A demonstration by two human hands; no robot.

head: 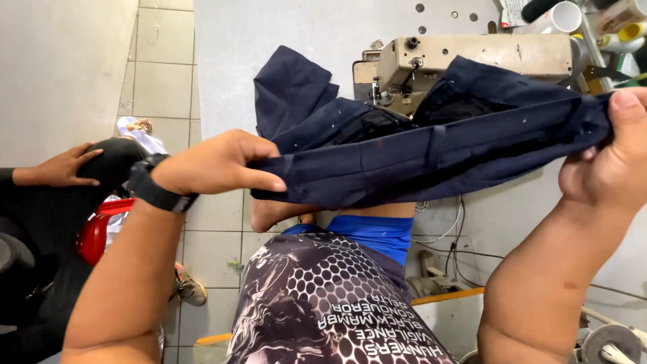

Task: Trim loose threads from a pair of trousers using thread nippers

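A dark navy garment (431, 152) is stretched out between my two hands above my lap. My left hand (219, 162) pinches its left end, a black band on the wrist. My right hand (617, 158) grips the right end at the frame's edge, thumb on top of the cloth. The cloth's far part drapes over a beige sewing machine (472, 57) on the grey table (303, 27). Below the cloth are my patterned shirt (330, 303) and blue shorts (377, 232).
Another person's hand (60, 167) rests on a dark-clothed knee at the left, beside a red object (94, 232). White and yellow thread cones (593, 20) stand at the top right. Cables (451, 243) hang under the table over a tiled floor.
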